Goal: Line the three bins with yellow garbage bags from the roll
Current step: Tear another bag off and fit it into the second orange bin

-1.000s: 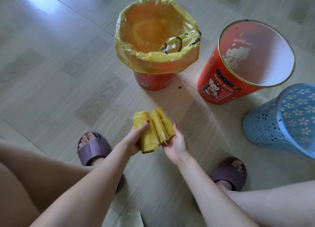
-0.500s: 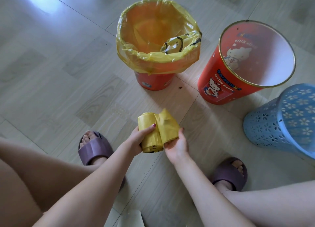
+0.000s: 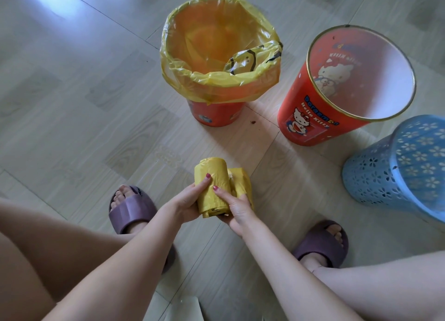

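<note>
A yellow roll of garbage bags (image 3: 214,176) is held low over the floor between both hands. My left hand (image 3: 186,201) grips its left side, thumb on top. My right hand (image 3: 237,206) holds its right side, where a loose folded bag end (image 3: 242,181) sticks out. Behind, a red bin (image 3: 216,113) wears a yellow bag (image 3: 216,79) folded over its rim. To its right stands a red Hello Kitty bin (image 3: 310,118) with a bare white inside. A blue perforated bin (image 3: 395,171) with no bag in it sits at the right edge.
The floor is pale wood-look tile. My two feet in purple slippers (image 3: 131,208) (image 3: 322,244) rest on either side of the hands, with bare knees at the lower corners. A pale sheet (image 3: 185,308) lies at the bottom edge.
The loose bag end, spread to the right before, is now gathered against the roll. My right hand has closed in onto the roll, thumb on top.
</note>
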